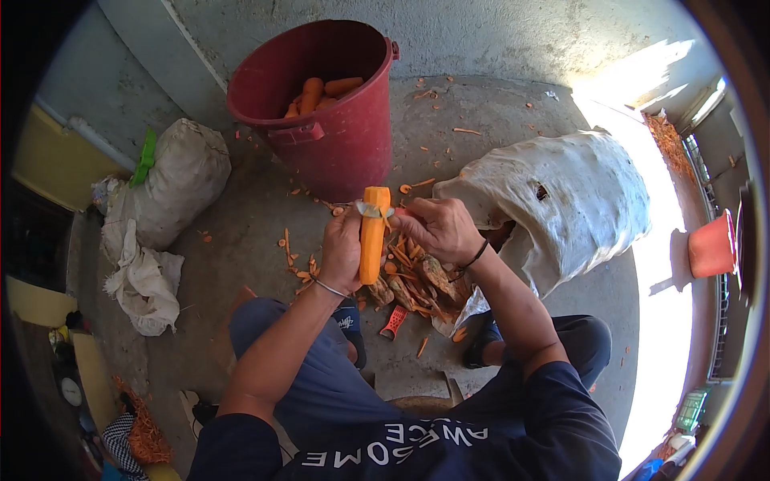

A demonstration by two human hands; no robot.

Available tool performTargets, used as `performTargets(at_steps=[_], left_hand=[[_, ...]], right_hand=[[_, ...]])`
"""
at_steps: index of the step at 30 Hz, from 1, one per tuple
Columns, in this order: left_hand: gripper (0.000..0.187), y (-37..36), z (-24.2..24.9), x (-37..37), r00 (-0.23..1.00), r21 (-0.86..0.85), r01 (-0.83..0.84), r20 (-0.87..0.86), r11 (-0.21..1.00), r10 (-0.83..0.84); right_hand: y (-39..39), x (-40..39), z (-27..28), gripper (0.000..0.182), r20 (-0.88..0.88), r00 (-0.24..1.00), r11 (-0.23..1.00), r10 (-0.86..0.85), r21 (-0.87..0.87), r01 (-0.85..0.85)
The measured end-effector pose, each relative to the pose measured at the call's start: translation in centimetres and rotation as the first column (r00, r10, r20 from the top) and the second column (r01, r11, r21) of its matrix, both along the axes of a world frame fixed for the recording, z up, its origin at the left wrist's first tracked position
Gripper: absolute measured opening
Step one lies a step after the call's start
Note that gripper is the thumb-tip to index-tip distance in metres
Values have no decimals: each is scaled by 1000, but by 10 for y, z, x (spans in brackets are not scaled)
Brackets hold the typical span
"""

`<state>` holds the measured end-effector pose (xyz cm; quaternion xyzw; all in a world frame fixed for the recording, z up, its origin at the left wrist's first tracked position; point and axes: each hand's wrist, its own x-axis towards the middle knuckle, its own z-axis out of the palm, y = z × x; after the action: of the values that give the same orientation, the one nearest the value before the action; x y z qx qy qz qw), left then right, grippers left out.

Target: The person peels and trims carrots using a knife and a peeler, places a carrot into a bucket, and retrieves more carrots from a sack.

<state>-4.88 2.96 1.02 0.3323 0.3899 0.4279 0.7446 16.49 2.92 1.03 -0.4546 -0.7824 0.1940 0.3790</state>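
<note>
My left hand point(343, 250) is closed around a thick orange carrot point(371, 256), which stands nearly upright in front of me with its surface peeled smooth. From the right, my right hand point(441, 231) grips a peeler point(374, 211) by its red handle, mostly covered by the fingers. Its metal blade lies across the upper part of the carrot, and a thin strip hangs beside it. Below my hands, a pile of carrot peelings and unpeeled, dirt-covered carrots point(437, 276) rests on the floor. A red plastic piece point(394, 322) lies by the pile.
A large red bucket point(341, 156) with carrots point(313, 94) inside stands ahead. At right lies a bulky white sack point(561, 200); at left, another full sack point(184, 180) and a crumpled one point(148, 284). A red container point(712, 245) is at far right. Peelings dot the concrete floor.
</note>
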Motion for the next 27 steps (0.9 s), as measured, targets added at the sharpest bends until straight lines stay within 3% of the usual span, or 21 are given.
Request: performTargets(at_steps=[5,7,8,9,11,12,13,15,17,18,19,21,23,25,26,27], left_hand=[[42,-10,0,5,998,-8,57,0,998,-57],[42,-8,-2,7,996,-23,90,14,996,-90],[43,-7,-3,8,998,-42,60,37,997,-58],[43,-5,-4,7,998,-65,29,56,997,-26],[44,1,-7,0,995,-42,32,100,999,-27],[45,4,-9,-2,989,-15,41,146,999,-39],[45,4,-12,1,989,-15,43,142,999,-40],[41,9,-18,10,959,188,-279,10,942,282],[39,16,-24,6,940,266,-328,-2,907,341],[38,16,-20,5,921,340,-364,-6,867,389],[38,15,-16,5,924,339,-357,-11,870,383],[37,12,-4,6,905,280,-422,69,862,420],[45,14,-2,-7,931,286,-359,45,889,362],[57,20,-5,-23,980,94,-153,145,984,139],[69,22,-6,-22,992,29,-118,53,993,116],[69,23,-6,-21,991,25,-119,58,993,117]], right_hand=[[24,28,-16,56,-75,971,972,-227,-84,221],[32,37,-20,58,-98,894,860,-437,-339,382],[33,36,-28,56,-294,866,878,-406,-388,280],[33,31,-32,56,-294,869,880,-398,-390,271],[31,20,-41,50,-543,772,892,-329,-448,65],[24,13,-26,46,-554,771,797,-316,-596,-102],[17,7,-30,46,-557,768,797,-317,-595,-102],[4,-7,-39,39,-783,559,527,-273,-608,-594],[-16,-32,-38,37,-788,584,516,-193,-588,-623],[-20,-44,-43,36,-846,497,504,-192,-519,-690],[-20,-44,-48,36,-848,492,507,-197,-518,-689],[-14,-41,-59,31,-780,547,542,-304,-614,-574],[-1,-22,-57,25,-773,558,576,-301,-614,-540],[9,-4,-42,27,-808,469,626,-357,-579,-522],[16,5,-51,30,-825,461,657,-328,-550,-516],[21,8,-49,30,-821,465,654,-330,-554,-514]])
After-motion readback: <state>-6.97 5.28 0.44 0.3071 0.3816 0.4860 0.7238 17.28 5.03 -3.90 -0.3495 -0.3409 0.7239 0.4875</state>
